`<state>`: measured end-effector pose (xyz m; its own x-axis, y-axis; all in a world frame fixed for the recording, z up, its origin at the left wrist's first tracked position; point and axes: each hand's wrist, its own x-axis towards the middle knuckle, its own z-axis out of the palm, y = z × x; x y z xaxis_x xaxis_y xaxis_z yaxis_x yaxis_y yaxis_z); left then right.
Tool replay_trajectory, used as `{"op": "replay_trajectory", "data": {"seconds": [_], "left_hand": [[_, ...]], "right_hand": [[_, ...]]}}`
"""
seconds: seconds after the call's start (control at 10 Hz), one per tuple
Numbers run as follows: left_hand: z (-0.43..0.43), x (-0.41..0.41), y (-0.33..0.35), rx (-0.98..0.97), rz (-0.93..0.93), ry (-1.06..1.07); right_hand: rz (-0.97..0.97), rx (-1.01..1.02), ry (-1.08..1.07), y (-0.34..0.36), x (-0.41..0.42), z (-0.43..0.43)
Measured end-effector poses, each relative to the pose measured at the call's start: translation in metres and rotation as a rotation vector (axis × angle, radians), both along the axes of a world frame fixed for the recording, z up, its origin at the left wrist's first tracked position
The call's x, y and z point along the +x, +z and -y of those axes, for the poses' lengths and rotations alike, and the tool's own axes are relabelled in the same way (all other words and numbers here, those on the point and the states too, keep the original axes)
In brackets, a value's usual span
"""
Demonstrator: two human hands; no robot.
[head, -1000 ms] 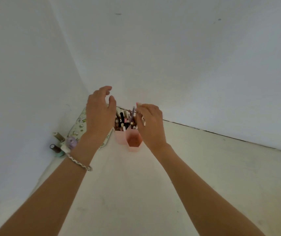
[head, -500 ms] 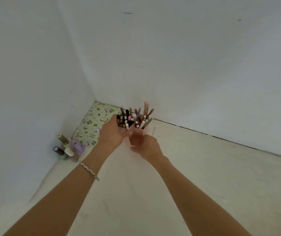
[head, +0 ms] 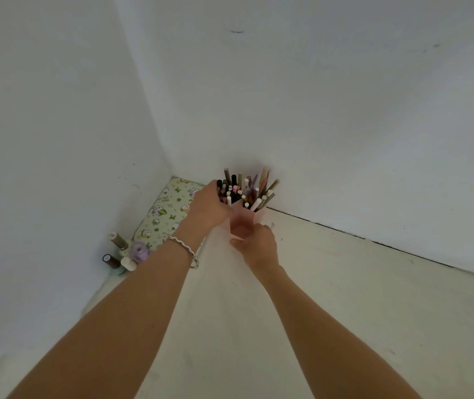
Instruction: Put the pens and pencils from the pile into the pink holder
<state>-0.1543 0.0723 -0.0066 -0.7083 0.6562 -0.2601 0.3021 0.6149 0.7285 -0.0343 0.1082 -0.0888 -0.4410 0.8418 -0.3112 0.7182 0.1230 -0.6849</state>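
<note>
The pink holder (head: 251,218) stands near the back wall on the pale table, made of joined hexagonal cups. Its two rear cups are packed with upright pens and pencils (head: 244,190); the front cup looks empty. My left hand (head: 211,207) wraps the holder's left side, fingers against the rear cup. My right hand (head: 256,247) grips the front cup from below and the right. No loose pile of pens shows on the table.
A green patterned pad (head: 169,210) lies in the corner left of the holder. Small bottles (head: 118,241) and a purple round item (head: 139,250) stand along the left wall. White walls close in behind and to the left.
A second ago both hands hovered over the pen tops. They have dropped and closed around the holder's sides, and the pens stand uncovered.
</note>
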Motion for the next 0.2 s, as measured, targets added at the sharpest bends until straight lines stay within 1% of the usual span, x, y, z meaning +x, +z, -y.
{"op": "replay_trajectory", "data": {"seconds": [0.1,0.2], "left_hand": [[0.001,0.003,0.010,-0.052,0.036,-0.014],[0.023,0.003,0.017,-0.046,0.107,0.065]], "right_hand": [[0.009,-0.033,-0.002,0.006,0.000,0.003],[-0.093,-0.059,-0.066,0.011,0.017,0.014]]}}
